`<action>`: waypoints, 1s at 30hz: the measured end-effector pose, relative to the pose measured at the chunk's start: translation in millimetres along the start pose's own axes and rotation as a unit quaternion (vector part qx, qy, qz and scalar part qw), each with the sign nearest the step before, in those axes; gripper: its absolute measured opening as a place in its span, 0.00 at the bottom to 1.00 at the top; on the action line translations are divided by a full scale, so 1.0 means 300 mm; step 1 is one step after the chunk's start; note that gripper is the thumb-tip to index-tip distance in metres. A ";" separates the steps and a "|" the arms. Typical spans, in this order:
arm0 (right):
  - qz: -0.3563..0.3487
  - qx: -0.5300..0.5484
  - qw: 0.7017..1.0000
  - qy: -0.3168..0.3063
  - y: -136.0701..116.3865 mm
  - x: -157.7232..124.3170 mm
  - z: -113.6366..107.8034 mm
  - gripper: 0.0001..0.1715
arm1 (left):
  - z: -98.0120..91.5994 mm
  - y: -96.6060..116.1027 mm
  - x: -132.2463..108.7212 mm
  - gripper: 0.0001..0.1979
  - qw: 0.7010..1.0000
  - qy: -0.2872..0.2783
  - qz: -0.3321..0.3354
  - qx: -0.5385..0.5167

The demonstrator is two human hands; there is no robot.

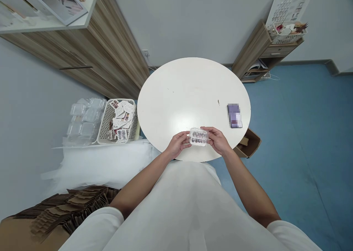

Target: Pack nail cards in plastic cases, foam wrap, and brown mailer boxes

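Observation:
A small clear plastic case (198, 137) with rows of dark purple press-on nails inside is held over the near edge of the round white table (193, 93). My left hand (178, 144) grips its left end with fingers curled round it. My right hand (217, 140) grips its right end the same way. Both forearms reach forward from my white shirt.
A purple card or phone (234, 115) lies at the table's right side. A mesh basket (119, 121) of nail cards and a pile of clear cases (84, 118) stand to the left. Flat brown cartons (68, 207) lie near left, an open cardboard box (249, 143) under the table's right edge.

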State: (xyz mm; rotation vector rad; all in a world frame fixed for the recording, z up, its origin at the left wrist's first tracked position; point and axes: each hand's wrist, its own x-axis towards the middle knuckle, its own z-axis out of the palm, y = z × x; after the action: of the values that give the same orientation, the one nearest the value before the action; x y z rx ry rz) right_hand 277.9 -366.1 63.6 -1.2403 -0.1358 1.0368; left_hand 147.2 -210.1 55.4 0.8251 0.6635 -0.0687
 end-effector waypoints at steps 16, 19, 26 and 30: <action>0.058 -0.014 0.998 0.030 0.051 -0.047 0.023 0.24 | 0.004 -0.011 0.004 0.26 0.997 0.027 0.051 0.052; 0.071 -0.043 0.996 0.039 0.074 -0.066 0.030 0.23 | 0.006 -0.014 0.007 0.27 0.995 0.027 0.067 0.064; 0.034 -0.078 0.994 0.072 0.061 -0.074 0.033 0.22 | 0.020 -0.014 0.003 0.22 0.982 0.016 0.049 0.184; 0.019 -0.096 0.993 0.073 0.064 -0.068 0.023 0.23 | 0.028 -0.015 0.004 0.17 0.967 0.014 0.046 0.249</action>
State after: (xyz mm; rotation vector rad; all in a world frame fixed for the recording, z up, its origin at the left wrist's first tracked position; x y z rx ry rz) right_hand 251.5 -376.4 59.2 -1.4943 -0.1015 0.9788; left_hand 151.2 -218.7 55.9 1.3418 0.6423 -0.1434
